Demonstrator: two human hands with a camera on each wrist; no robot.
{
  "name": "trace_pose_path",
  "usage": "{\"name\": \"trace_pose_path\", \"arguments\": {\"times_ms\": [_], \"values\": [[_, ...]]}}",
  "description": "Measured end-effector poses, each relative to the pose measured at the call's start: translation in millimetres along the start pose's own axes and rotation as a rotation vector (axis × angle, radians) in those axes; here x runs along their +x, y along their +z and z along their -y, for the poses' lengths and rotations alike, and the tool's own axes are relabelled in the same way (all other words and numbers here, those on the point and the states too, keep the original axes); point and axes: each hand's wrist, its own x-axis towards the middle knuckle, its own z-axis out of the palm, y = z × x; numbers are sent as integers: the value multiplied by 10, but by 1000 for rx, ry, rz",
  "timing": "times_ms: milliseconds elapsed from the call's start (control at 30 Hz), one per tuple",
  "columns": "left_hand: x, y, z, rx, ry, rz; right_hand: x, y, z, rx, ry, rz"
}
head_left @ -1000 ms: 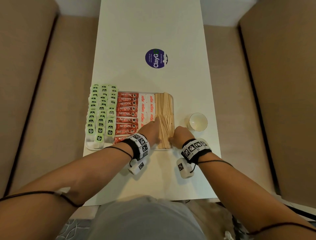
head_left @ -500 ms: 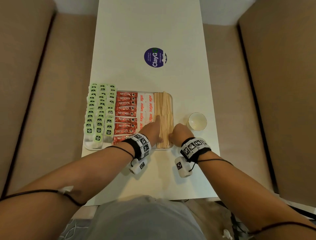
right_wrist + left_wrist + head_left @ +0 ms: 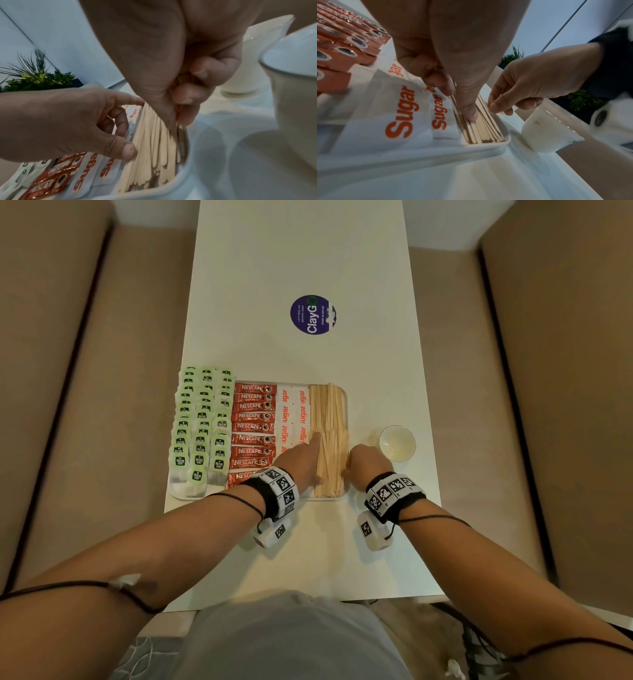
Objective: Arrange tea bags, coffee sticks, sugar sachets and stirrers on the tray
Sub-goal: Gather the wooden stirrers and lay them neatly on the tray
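A white tray (image 3: pixel 191 497) lies on the table, holding rows of green-tagged tea bags (image 3: pixel 202 422), red coffee sticks (image 3: pixel 253 426), white sugar sachets (image 3: pixel 291 412) and a pile of wooden stirrers (image 3: pixel 329 412) at its right end. My left hand (image 3: pixel 317 457) lies along the pile's left side, index finger straight, with the thumb pressing on the stirrers (image 3: pixel 481 129). My right hand (image 3: pixel 352 467) is at the pile's right side by the tray rim. There its thumb and curled fingers (image 3: pixel 185 119) pinch the outermost stirrers (image 3: pixel 150 148).
A small white cup (image 3: pixel 397 444) stands just right of the tray, close to my right hand. A round purple sticker (image 3: pixel 312 314) is on the table farther back. Brown sofas (image 3: pixel 85 405) flank the narrow table on both sides.
Both hands stay at the two sides of the stirrer pile with barely any shift. The tray's contents have not moved.
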Motion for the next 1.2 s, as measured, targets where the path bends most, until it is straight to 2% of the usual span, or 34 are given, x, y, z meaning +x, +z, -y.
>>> {"name": "trace_pose_path", "arguments": {"times_ms": [200,333,433,567,767,967,1100,1200], "values": [[32,-19,-32,7,3,-9,3,-34,6,-52,-69,-15],[48,-30,-5,17,16,-1,-51,61,77,-56,-291,-38],[41,-61,45,45,40,3,-75,190,90,-89,-369,-23],[8,-87,121,140,46,5,-69,204,76,-57,-365,-45],[-1,-58,107,155,48,3,-67,201,75,-32,-375,-27],[28,-101,99,137,26,-22,74,53,90,6,-354,-206],[43,-117,97,142,4,-23,168,18,101,-54,-301,-133],[60,-112,91,144,6,-22,153,25,86,-92,-311,-140]]}}
